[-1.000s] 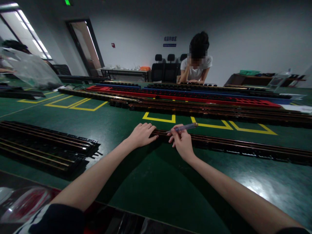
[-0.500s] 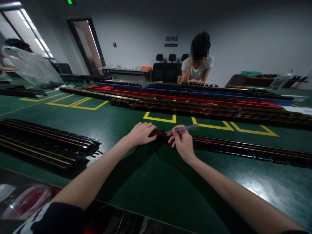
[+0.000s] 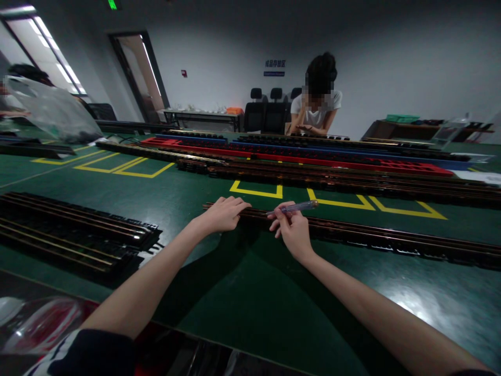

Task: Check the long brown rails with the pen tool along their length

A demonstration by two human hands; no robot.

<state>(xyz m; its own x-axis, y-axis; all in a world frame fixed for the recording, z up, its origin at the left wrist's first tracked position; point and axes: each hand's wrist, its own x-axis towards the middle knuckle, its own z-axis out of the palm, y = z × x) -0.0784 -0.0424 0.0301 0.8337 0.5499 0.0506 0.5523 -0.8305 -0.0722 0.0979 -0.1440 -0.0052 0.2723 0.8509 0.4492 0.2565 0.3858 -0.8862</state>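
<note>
A long dark rail with copper-coloured lines [image 3: 352, 230] lies across the green table in front of me. My left hand [image 3: 224, 214] grips it near its left end, with fingers bent over the top and the index finger reaching to the right. Pinched in my right hand [image 3: 291, 224] is a slim screwdriver [image 3: 297, 207] with a clear handle. Its thin tip points left, down at the rail between my hands. Whether the tip touches the rail, I cannot tell.
Two short dark rail stacks [image 3: 70, 230] lie at the left. Across the table run several long dark rails [image 3: 313, 175] and a red strip [image 3: 352, 161]. A person [image 3: 317, 104] sits opposite. A clear plastic bag [image 3: 58, 115] stands far left, a bottle [image 3: 43, 324] near left.
My left hand has shifted slightly left, its thumb now tucked under, and the rail's end shows beyond it. My right hand and the screwdriver stay almost where they were.
</note>
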